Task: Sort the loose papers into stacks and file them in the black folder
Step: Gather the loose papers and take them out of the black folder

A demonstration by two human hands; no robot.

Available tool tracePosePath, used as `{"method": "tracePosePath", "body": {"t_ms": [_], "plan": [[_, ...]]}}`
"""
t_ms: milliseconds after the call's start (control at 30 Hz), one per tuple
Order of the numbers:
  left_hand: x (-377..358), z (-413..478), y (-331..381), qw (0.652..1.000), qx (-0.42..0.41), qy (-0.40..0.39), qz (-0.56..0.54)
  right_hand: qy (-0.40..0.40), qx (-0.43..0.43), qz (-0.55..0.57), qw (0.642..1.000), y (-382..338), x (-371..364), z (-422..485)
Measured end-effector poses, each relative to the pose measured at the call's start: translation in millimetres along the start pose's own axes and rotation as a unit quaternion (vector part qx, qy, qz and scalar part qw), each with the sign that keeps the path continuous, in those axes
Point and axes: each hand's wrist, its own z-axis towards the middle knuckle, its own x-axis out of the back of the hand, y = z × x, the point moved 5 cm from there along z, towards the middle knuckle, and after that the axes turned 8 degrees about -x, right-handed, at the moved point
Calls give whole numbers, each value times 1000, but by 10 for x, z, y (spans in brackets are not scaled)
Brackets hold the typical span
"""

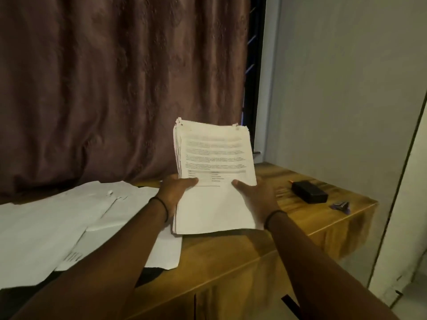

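Nearest me, the left hand [175, 190] and right hand [256, 197] have fingers clamped on the sides of the stack [215, 181], tilted above the counter [300, 218]. I judge a slackened grip could spill sheets into the loose papers [57, 222] left of the stack. I cannot tell whether the dark shape [151, 274] under those is the black folder.

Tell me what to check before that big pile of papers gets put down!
1. Left hand and right hand grip the stack of papers: ok.
2. Stack edges even: top corners look ragged: not ok.
3. Bare table on the right to set it on: ok.
4. Small black box out of the way: ok.
5. Loose papers on the left sorted: they lie spread about: not ok.
6. Black folder ready: cannot tell; only a dark patch shows under the loose papers.
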Motion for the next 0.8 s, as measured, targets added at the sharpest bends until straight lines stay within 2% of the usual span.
{"method": "tracePosePath", "body": {"t_ms": [67,100,133,200,233,267,333,400,467,533,600,667,800], "plan": [[127,20,4,997,23,9,75,47,-15,-81,995,-17,68,130],[206,7,3,992,39,12,122,76,-19,-181,980,-7,111,187],[326,12,-14,985,62,18,160,103,-17,-328,939,16,134,257],[632,18,-2,968,68,54,236,155,32,-599,785,42,8,303],[825,6,78,944,36,92,315,166,67,-659,731,74,-157,296],[1006,1,179,897,-8,129,423,162,97,-677,711,111,-347,286],[1290,-113,354,791,-39,146,592,126,149,-652,733,118,-851,203],[1680,-209,362,740,47,140,656,58,181,-606,772,117,-1389,107],[2021,-310,353,713,143,136,673,-12,191,-557,808,132,-1845,2],[2223,-424,314,704,197,99,675,-79,196,-523,825,168,-2260,-151],[2264,-547,270,707,213,63,671,-140,190,-529,815,235,-2579,-272],[2260,-631,275,704,189,66,681,-183,168,-554,794,334,-2791,-366],[2252,-654,265,714,190,60,671,-162,171,-586,775,424,-2844,-390]]}}
